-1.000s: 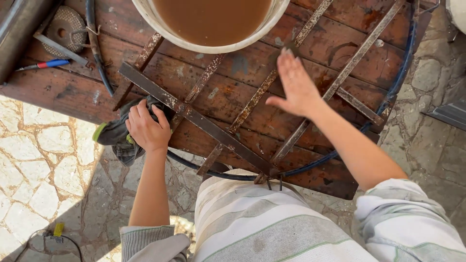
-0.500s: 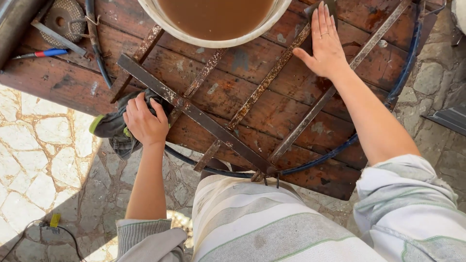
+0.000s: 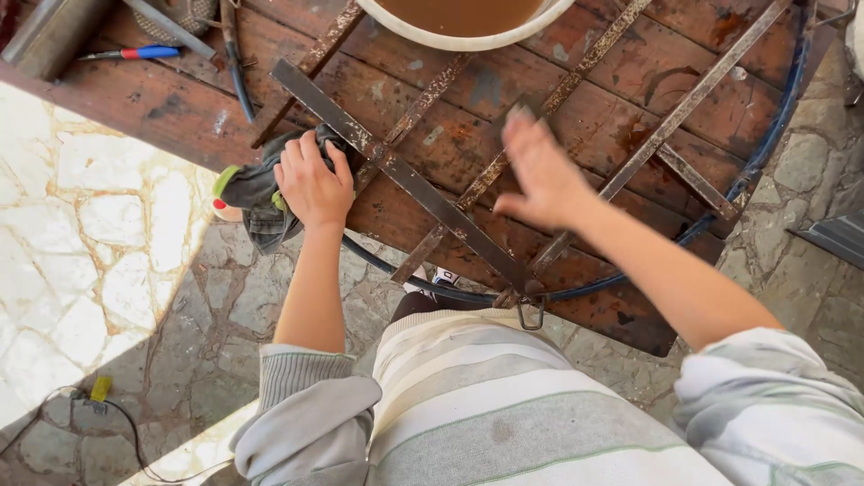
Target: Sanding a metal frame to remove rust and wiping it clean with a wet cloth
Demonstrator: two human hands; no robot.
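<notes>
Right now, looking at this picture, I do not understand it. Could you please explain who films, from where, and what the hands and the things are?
There is no machine. A person wears a camera on the head, so you look straight down at their own arms. The left hand has its fingers closed on a dark work glove at the edge of a worn wooden board. The right hand is blurred, open, above a rusty metal frame of flat bars with a round rim. At the top stands a white tub of brown liquid; a blue and red pen lies top left.
</notes>
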